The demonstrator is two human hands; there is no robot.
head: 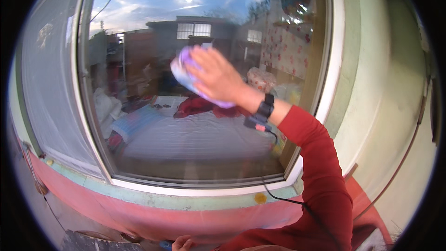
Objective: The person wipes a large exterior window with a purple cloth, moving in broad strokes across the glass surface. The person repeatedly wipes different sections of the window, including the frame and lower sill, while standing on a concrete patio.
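Note:
A purple and white cloth (184, 71) lies under my right hand (216, 75), pressed flat to the window glass (195, 139). Both hand and cloth are slightly blurred. My right arm, in a red sleeve, reaches up across the pane, with a black strap and a small device on the wrist. Low at the picture's bottom edge, my left hand (183, 243) shows only in part, its fingers bent. Beside it is a small blue object (166, 245); whether the hand holds it cannot be told.
White window frame (209, 189) borders the pane, above a pale green sill (156, 198) with a yellow round spot. On the left is a mesh screen (55, 87). Behind the glass, a bed (205, 136) shows among reflections. A black cable (284, 199) hangs by my right arm.

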